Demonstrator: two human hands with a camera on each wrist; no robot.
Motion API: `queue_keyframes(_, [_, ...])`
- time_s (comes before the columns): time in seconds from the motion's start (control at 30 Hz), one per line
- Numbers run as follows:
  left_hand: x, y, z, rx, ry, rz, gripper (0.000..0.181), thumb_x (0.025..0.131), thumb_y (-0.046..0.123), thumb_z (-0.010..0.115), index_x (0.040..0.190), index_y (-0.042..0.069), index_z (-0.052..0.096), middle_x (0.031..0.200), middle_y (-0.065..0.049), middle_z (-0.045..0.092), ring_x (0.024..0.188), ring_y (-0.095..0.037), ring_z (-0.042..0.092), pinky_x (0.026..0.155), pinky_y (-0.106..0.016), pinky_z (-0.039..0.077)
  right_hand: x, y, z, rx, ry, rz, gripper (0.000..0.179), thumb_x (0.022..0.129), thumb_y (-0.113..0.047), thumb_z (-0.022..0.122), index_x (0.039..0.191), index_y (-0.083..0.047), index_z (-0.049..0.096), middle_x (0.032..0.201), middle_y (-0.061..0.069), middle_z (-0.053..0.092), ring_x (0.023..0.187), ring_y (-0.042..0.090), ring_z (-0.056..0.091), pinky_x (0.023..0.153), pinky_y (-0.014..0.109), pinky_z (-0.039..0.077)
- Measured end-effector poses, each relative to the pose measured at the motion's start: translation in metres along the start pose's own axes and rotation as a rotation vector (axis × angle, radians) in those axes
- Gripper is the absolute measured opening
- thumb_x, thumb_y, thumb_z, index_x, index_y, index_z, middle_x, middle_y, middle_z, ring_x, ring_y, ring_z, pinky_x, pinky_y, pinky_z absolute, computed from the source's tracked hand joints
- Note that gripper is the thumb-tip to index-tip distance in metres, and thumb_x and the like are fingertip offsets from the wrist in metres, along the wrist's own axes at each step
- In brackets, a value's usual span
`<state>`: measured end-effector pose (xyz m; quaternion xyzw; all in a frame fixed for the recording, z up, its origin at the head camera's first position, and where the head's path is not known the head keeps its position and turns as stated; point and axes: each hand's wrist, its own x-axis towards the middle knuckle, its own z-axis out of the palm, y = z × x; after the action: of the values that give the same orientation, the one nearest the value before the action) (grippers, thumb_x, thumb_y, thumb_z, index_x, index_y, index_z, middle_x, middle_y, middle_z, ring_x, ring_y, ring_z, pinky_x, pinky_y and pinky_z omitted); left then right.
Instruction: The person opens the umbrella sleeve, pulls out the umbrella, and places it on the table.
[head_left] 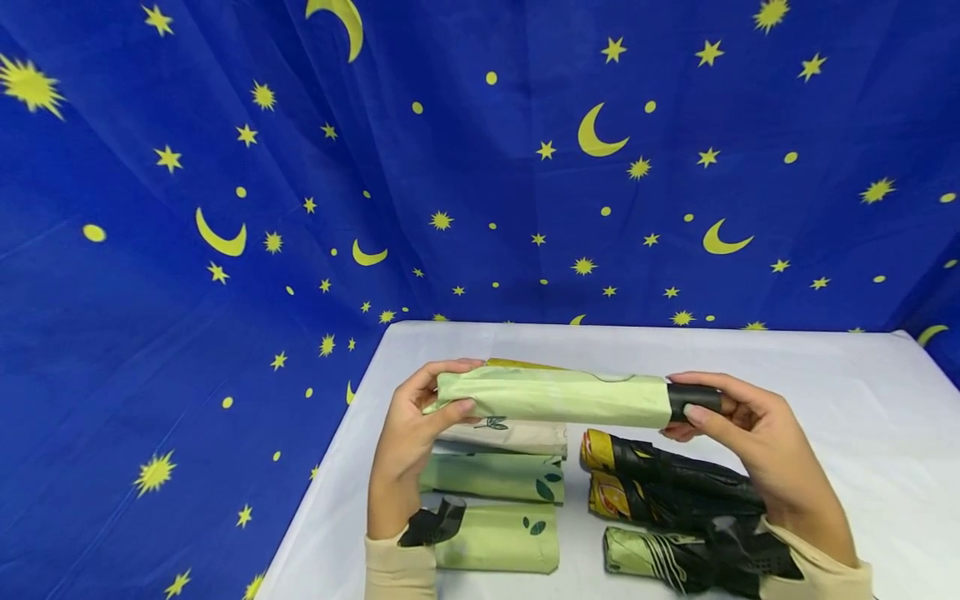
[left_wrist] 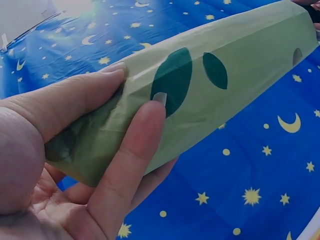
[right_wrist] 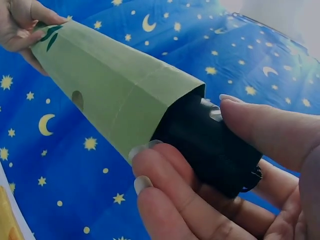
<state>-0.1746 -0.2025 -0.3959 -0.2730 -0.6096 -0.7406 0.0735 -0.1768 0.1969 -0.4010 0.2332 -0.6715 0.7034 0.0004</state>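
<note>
A pale green umbrella sleeve (head_left: pixel 555 398) with dark leaf prints is held level above the table, a folded umbrella inside it. Only the umbrella's black handle (right_wrist: pixel 210 142) sticks out of the sleeve's open end. My left hand (head_left: pixel 408 425) grips the sleeve's far left end, thumb on one side and fingers on the other, as the left wrist view shows. At the other end my right hand (head_left: pixel 765 442) pinches the black handle between thumb and fingers, close to the sleeve's mouth. The rest of the umbrella is hidden by the fabric.
On the white table (head_left: pixel 862 400), a light green sleeve (head_left: pixel 517 537), a green sleeve (head_left: pixel 510 477), a white sleeve (head_left: pixel 525 435) and part of a yellow item (head_left: pixel 521 363) lie at left. At right lie yellow-and-black folded umbrellas (head_left: pixel 660 471) and a green-and-black one (head_left: pixel 637 552). A blue curtain (head_left: pixel 480 183) hangs behind.
</note>
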Motion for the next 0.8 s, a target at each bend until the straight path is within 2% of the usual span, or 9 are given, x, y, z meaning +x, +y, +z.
queue_keyframes(0.23, [-0.0011,0.0017,-0.001,-0.023,0.001,0.011,0.036,0.094,-0.005,0.069,0.129,-0.006,0.06,0.138,-0.021,0.059,0.097,-0.022,0.067,0.074,-0.038,0.062,0.0008,0.0043,-0.0029,0.153,-0.016,-0.129,0.037,0.097,0.023,0.046,0.134,0.021,0.049,0.103,0.027,0.071,0.081,0.036,0.074,0.075,0.042,0.061])
queue_keyframes(0.4, [-0.0008,-0.0006,-0.0018,-0.027,-0.003,0.014,0.037,0.095,-0.003,0.069,0.13,-0.007,0.059,0.139,-0.022,0.058,0.099,-0.024,0.067,0.074,-0.04,0.062,0.0015,0.0052,-0.002,0.164,0.0,-0.133,0.037,0.098,0.022,0.044,0.134,0.02,0.049,0.105,0.025,0.072,0.081,0.035,0.075,0.076,0.042,0.061])
queue_keyframes(0.57, [0.0008,-0.0051,-0.0034,-0.032,-0.01,0.008,0.038,0.096,-0.002,0.068,0.132,-0.008,0.057,0.138,-0.021,0.058,0.1,-0.024,0.066,0.076,-0.04,0.062,0.0022,0.0064,-0.0037,0.223,0.012,-0.148,0.037,0.098,0.022,0.042,0.135,0.022,0.048,0.101,0.028,0.072,0.081,0.036,0.075,0.078,0.04,0.061])
queue_keyframes(0.8, [0.0026,-0.0082,-0.0053,-0.07,-0.032,-0.035,0.047,0.097,0.001,0.068,0.14,-0.006,0.051,0.143,-0.026,0.049,0.108,-0.025,0.061,0.081,-0.035,0.06,0.0028,0.0073,-0.0057,0.25,0.032,-0.158,0.037,0.099,0.022,0.04,0.135,0.022,0.046,0.1,0.027,0.072,0.081,0.036,0.075,0.081,0.039,0.061])
